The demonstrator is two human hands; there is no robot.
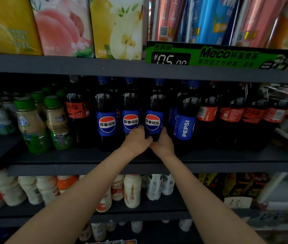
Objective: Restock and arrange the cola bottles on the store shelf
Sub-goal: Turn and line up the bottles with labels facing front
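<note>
A row of dark cola bottles with blue labels stands on the middle shelf [139,169]. Both my hands grip the lower body of the third blue-label bottle [153,110]: my left hand [137,139] wraps it from the left, my right hand [163,142] from the right, thumbs meeting in front. Its round logo faces me. Two more blue-label bottles [106,120] [130,118] stand to its left with logos forward. A fourth [185,124] on the right is turned so the label reads sideways.
Red-label cola bottles [231,117] fill the shelf's right side, one more [77,110] stands left of the blue ones. Green-capped drink bottles [32,124] stand further left. Juice cartons [64,27] sit on the upper shelf, white bottles [131,191] below.
</note>
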